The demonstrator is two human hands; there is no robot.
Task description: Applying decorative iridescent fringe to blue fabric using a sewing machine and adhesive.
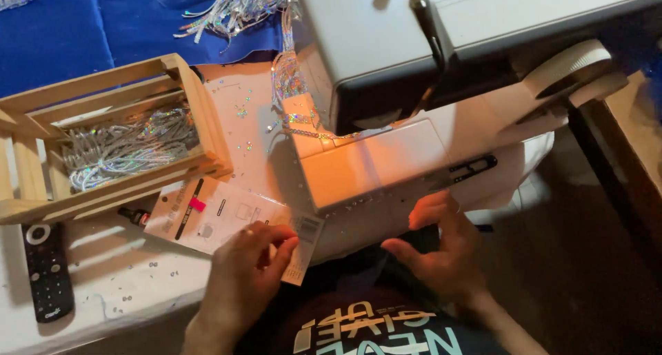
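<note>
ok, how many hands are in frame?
2, both the person's own. The left hand pinches a small white card at the table edge; the right hand is open beside the sewing machine base. None other visible.

Both forearms were bare to the picture's lower edge, with no sleeve or cuff showing. The left hand point(243, 271) wore no ring, watch or glove. The right hand point(441, 248) was likewise ungloved, with a thin ring just visible on one finger. Between the arms showed a dark T-shirt point(372, 327) printed with bold block lettering in orange, white and pale blue.
</note>
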